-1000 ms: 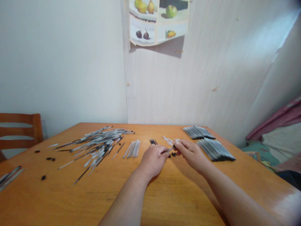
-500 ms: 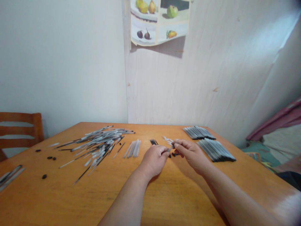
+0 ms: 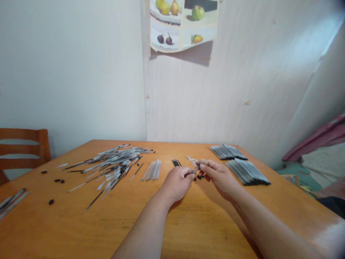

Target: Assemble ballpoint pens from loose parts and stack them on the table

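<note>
Pinching a tube (image 3: 194, 171), L hand (image 3: 176, 182) + R hand (image 3: 217, 176) sat twd far edge of table (image 3: 194, 226); slack R grip could've dropped it amid black bits (image 3: 199, 177).

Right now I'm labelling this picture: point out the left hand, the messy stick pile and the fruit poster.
Left hand (image 3: 176, 184): head view, back of hand.
Messy stick pile (image 3: 116, 158): head view, its middle.
Fruit poster (image 3: 183, 26): head view, its middle.
</note>
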The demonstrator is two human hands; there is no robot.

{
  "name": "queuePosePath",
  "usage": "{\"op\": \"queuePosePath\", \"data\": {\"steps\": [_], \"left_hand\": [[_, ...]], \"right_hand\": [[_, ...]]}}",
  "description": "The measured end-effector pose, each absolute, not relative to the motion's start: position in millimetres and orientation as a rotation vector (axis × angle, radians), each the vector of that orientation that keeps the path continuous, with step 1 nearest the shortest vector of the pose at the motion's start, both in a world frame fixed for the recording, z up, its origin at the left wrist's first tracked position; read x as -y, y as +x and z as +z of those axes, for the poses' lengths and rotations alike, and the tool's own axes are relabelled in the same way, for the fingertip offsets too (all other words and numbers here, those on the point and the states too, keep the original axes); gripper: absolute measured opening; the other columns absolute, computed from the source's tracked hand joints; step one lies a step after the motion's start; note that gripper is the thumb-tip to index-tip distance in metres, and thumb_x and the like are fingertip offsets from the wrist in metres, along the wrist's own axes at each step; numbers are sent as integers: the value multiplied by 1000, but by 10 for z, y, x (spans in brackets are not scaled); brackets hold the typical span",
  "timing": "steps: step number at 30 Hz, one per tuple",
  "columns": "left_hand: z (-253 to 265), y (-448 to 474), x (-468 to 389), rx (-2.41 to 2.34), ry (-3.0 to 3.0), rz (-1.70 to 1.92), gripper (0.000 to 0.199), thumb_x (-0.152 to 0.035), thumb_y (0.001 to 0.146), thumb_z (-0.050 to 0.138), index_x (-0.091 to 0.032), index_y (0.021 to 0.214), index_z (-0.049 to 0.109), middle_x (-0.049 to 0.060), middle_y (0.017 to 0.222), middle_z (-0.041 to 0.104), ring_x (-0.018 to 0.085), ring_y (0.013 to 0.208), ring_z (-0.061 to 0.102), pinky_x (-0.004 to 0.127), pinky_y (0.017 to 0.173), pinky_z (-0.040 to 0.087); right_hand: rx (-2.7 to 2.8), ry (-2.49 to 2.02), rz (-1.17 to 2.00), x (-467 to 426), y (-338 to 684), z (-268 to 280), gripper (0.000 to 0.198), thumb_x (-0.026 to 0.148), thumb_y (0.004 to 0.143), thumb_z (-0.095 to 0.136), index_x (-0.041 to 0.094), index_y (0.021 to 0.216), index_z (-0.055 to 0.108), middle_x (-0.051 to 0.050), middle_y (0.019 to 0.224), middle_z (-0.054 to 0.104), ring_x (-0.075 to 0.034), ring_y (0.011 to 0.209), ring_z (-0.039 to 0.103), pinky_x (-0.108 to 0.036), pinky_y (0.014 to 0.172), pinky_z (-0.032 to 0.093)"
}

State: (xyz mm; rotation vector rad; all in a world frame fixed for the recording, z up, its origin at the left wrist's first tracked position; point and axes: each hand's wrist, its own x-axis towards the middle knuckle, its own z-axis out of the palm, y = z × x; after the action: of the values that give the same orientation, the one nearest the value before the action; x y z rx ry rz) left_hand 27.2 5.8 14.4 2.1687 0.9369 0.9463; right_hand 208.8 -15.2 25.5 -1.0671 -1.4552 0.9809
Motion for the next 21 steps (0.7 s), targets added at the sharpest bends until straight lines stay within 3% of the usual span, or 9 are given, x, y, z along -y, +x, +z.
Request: {"op": "queuePosePath", "data": {"steps": [6,9,12,15,21], "left_hand": [[157,282,-47,-1034,2150,999,17,-27,82,57,-15,71,63,0,69,60,13,67,51,25,62,34],[183,284,-30,-1008,2099,1014,16,-27,82,57,-15,77,66,2,75,65,14,72,55,25,66,37],[198,281,-17,-939,2005,963,30,-37,89,48,-15,86,68,3,82,68,16,77,58,26,70,40],[174,272,-29,-948,1933,856,45,-47,92,39,-14,81,67,5,79,68,17,75,59,27,69,41],[104,275,-66,-992,1905,860,35,-44,86,50,-14,80,66,3,75,65,14,68,55,25,62,39]], "right_hand": [[1445,-1100,910,156,2034,260,31,47,82,63,18,72,59,1,66,56,-11,61,45,-26,59,31],[1421,-1098,918,151,2017,253,33,49,82,63,17,72,59,2,63,53,-11,58,42,-26,57,31],[1369,-1081,969,139,2028,245,35,52,80,64,17,76,60,2,62,52,-10,55,40,-25,53,28],[1316,-1057,996,125,2044,234,36,53,78,67,17,78,61,2,63,53,-9,53,38,-25,49,26],[1283,-1027,1039,121,2020,220,36,52,77,69,18,72,58,0,64,56,-10,55,42,-25,49,29]]}}
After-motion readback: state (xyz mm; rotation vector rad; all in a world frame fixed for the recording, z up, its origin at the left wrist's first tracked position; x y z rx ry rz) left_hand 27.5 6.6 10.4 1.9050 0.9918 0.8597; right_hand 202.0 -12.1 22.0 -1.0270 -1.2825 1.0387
